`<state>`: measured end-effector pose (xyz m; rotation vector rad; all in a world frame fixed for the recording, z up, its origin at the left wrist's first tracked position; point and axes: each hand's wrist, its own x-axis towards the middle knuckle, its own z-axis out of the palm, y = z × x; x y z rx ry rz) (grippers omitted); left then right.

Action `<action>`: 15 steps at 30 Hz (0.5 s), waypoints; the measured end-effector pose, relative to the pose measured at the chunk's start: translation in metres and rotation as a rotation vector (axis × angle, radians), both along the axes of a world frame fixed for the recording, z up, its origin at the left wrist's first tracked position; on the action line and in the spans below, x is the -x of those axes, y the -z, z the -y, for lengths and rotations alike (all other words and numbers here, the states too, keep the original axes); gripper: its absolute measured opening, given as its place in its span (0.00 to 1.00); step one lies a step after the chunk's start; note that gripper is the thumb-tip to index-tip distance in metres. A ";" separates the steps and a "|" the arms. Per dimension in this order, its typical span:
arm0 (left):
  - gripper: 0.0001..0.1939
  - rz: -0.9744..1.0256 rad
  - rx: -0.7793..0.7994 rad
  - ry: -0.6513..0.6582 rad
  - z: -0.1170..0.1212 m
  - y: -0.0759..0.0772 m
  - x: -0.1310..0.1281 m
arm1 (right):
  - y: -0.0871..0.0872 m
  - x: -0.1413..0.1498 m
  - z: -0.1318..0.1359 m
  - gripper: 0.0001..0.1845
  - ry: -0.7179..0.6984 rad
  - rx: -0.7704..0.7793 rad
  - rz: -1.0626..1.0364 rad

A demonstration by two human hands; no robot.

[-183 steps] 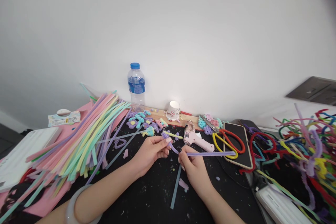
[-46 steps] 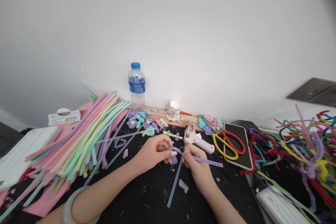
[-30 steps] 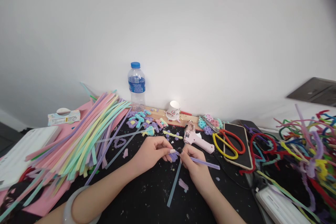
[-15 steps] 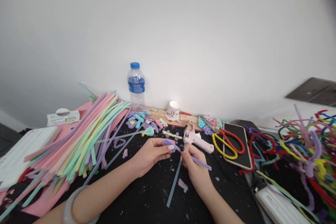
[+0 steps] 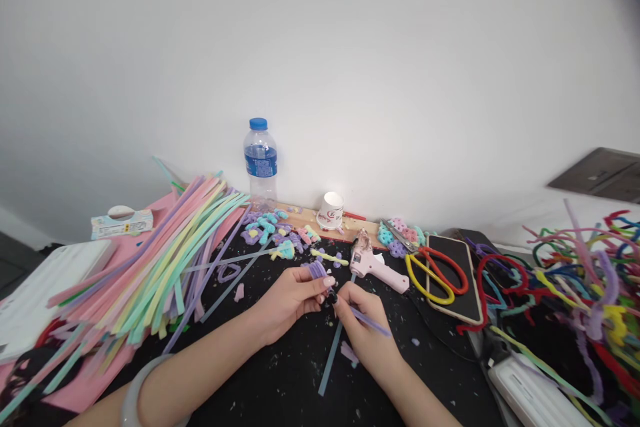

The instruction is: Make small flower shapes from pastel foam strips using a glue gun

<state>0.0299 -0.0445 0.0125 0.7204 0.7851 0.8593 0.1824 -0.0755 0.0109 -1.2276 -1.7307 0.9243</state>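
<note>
Between both hands is a purple pipe cleaner [image 5: 370,322], folded into several short side-by-side lengths at its left end. My left hand [image 5: 295,293] pinches that folded part between thumb and fingers. My right hand [image 5: 363,317] is closed on the same pipe cleaner close by, its loose tail sticking out to the right past the hand. The fingertips of the two hands almost meet. Beneath and beside the right hand, a translucent glue stick [image 5: 330,360] runs toward the pink glue gun [image 5: 377,267]. A scrap of purple fluff [image 5: 349,353] lies by the right wrist.
Left, a big bundle of pastel pipe cleaners [image 5: 150,260] spreads over pink sheeting. Small fuzzy shapes [image 5: 270,230], a bottle [image 5: 261,167] and a paper cup [image 5: 331,211] stand along the wall. Right are scissors [image 5: 437,280] on a phone [image 5: 473,280], a power strip [image 5: 535,387] and tangled bright pipe cleaners [image 5: 590,287].
My right hand has moved left and slightly down, closer to my left hand. The folded end has tilted more upright in my left fingers, and the tail shows shorter.
</note>
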 end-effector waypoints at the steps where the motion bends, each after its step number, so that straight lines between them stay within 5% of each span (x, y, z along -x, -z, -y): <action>1: 0.14 -0.011 -0.024 -0.006 0.000 0.000 0.000 | -0.001 0.000 0.000 0.17 -0.002 0.007 -0.006; 7: 0.15 -0.227 -0.272 0.006 -0.004 -0.001 0.003 | 0.005 -0.004 -0.003 0.18 0.070 0.069 -0.155; 15: 0.13 -0.430 -0.425 0.366 0.002 -0.009 0.007 | 0.009 -0.010 -0.007 0.21 0.050 0.086 -0.209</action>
